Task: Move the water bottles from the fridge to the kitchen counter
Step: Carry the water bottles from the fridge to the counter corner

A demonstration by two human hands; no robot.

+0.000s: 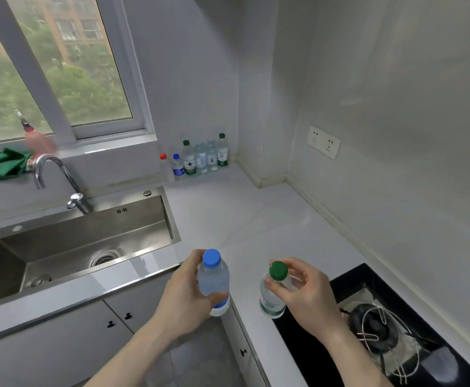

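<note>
Two hands hold two water bottles over the front of the kitchen counter (256,219)
The left hand (184,294) wraps its fingers round the middle of the blue-cap bottle (213,280), which has a blue band near its bottom and is tipped a little; the right hand (305,291) pinches the green-cap bottle (273,291) by its neck, just under the cap, with thumb and fingertips, and this bottle has a green label whose words are too small to read; the two bottles are near each other, between the sink (88,233) and the black stove (382,325); far back in the corner under the window (60,65) stands a row of bottles (197,159) with red, blue and green caps, and their label words are too blurry to read
</note>
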